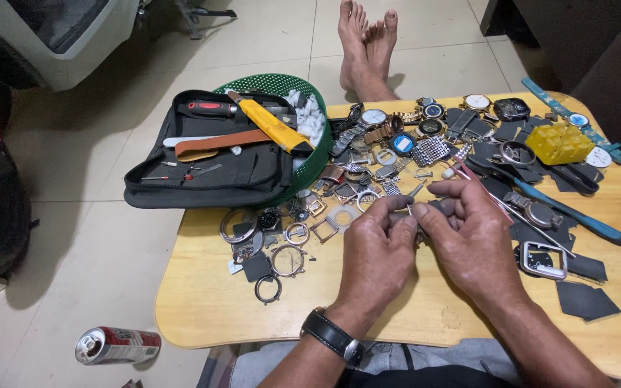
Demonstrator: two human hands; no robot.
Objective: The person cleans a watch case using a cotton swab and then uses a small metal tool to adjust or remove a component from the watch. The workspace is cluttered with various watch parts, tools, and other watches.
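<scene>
My left hand (379,248) and my right hand (468,230) meet over the middle of a low wooden table (203,302). Both pinch a small dark watch part (431,209) between thumbs and fingertips; a thin metal pin (410,210) pokes out between them. My left wrist wears a black wristwatch (332,336). Loose watch cases, bezels and rings (289,259) lie just left of my hands. Whole watches (374,118) lie beyond them.
An open black tool pouch (203,154) with a red-handled screwdriver and a yellow tool rests on a green basket (318,154). A yellow block (558,144), blue-handled tool (583,219) and dark strap pieces (587,300) lie right. A can (116,345) lies on the floor; bare feet (364,43) beyond the table.
</scene>
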